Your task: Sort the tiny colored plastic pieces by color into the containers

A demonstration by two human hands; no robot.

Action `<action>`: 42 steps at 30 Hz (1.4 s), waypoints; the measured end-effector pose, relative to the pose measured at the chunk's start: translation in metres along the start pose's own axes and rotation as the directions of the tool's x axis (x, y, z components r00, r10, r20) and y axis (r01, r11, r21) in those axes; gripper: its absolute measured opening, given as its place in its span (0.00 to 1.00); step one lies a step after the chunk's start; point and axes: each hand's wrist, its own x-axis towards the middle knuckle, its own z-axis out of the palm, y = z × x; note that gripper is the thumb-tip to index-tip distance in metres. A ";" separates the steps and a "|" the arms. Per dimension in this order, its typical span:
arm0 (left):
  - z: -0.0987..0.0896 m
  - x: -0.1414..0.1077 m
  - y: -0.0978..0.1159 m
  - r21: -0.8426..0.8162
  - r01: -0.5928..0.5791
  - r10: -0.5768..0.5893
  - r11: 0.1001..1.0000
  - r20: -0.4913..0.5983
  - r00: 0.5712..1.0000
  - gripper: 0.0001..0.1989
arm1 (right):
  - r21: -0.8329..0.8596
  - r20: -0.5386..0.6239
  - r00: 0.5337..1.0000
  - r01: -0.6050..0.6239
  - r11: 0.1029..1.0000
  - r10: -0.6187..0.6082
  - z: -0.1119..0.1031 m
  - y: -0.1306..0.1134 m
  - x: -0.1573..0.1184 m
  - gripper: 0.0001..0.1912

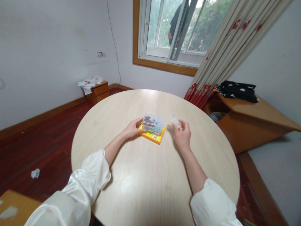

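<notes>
A clear plastic box (153, 123) with dark and light-blue pieces showing through it rests on a flat yellow-orange case (157, 138) in the middle of the round table. My left hand (134, 128) grips the box at its left side, thumb toward the front and fingers behind. Just right of the box, my right hand (182, 131) pinches a small clear plastic bag (174, 120) above the tabletop. What the bag contains is too small to make out.
The pale round table (141, 175) fills the middle. A small cabinet (100, 91) with papers stands back left. At the right, a wooden desk (254, 116) carries folded black cloth (238, 91) beside a curtain (225, 40). Crumpled paper (35, 173) lies on the floor.
</notes>
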 end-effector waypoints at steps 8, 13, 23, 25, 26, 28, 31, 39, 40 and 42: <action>-0.002 0.003 -0.008 0.040 -0.038 0.034 0.998 0.097 0.995 0.27 | 0.159 -0.083 0.995 0.061 0.985 -0.048 0.002 -0.015 0.002 0.21; -0.002 0.002 -0.008 0.100 -0.065 0.053 0.993 0.114 0.992 0.27 | 0.173 -0.054 0.982 0.187 0.967 -0.180 0.011 -0.037 -0.003 0.18; 0.004 0.002 -0.004 0.162 -0.075 0.061 0.984 0.094 0.994 0.29 | -0.081 0.110 0.845 0.533 0.842 -0.524 0.024 -0.052 -0.014 0.11; 0.004 0.002 -0.003 0.170 -0.085 0.071 0.982 0.090 0.993 0.29 | -0.094 0.128 0.841 0.537 0.838 -0.525 0.027 -0.052 -0.015 0.11; 0.005 0.002 -0.003 0.172 -0.089 0.075 0.981 0.085 0.994 0.28 | -0.098 0.138 0.844 0.532 0.841 -0.518 0.028 -0.052 -0.016 0.11; 0.005 0.002 -0.002 0.173 -0.093 0.081 0.981 0.072 0.994 0.27 | -0.104 0.156 0.854 0.514 0.851 -0.497 0.030 -0.052 -0.017 0.11; 0.006 0.002 -0.001 0.169 -0.091 0.083 0.981 0.059 0.995 0.27 | -0.104 0.179 0.864 0.492 0.864 -0.471 0.031 -0.054 -0.019 0.12; 0.005 0.002 -0.003 0.160 -0.103 0.096 0.982 0.049 0.994 0.28 | -0.086 0.237 0.855 0.491 0.867 -0.461 0.033 -0.053 -0.022 0.13; 0.005 0.002 -0.003 0.160 -0.106 0.099 0.981 0.053 0.994 0.28 | -0.089 0.242 0.854 0.493 0.866 -0.461 0.033 -0.052 -0.022 0.13; 0.005 0.002 -0.003 0.158 -0.106 0.098 0.982 0.059 0.993 0.28 | -0.095 0.248 0.849 0.501 0.860 -0.467 0.034 -0.050 -0.023 0.14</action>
